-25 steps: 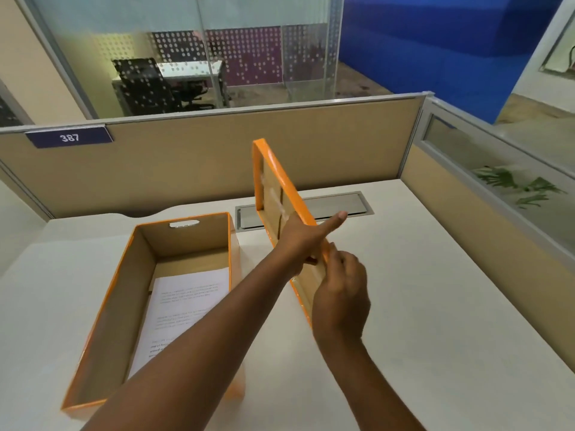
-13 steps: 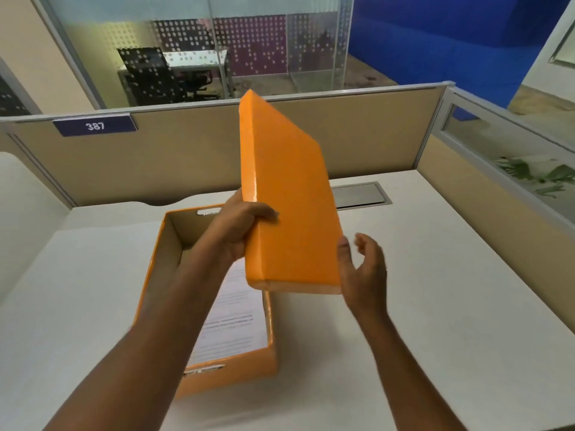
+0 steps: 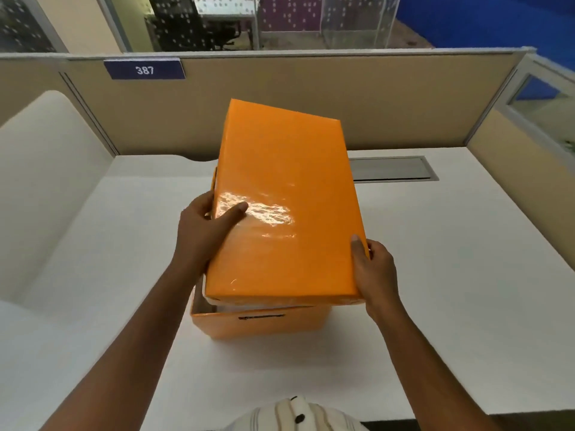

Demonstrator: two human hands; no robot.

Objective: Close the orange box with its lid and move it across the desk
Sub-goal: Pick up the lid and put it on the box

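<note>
The glossy orange lid (image 3: 286, 200) hovers top side up over the orange box (image 3: 261, 323), tilted and turned slightly off the box's outline. Only the box's near wall with its handle slot and a sliver of its left rim show under the lid. My left hand (image 3: 205, 231) grips the lid's left edge, thumb on top. On the near right corner of the lid sits my right hand (image 3: 375, 272), fingers wrapped underneath. The box's contents are hidden by the lid.
The box stands on a white desk (image 3: 451, 275). A grey cable hatch (image 3: 392, 169) lies at the back right. Beige partition walls (image 3: 389, 98) close the desk at the back and right. A white curved panel (image 3: 46, 169) stands at the left.
The lid was upright on its edge, underside showing; it has been turned top side up and brought down over the box. My right hand has closed on its corner.
</note>
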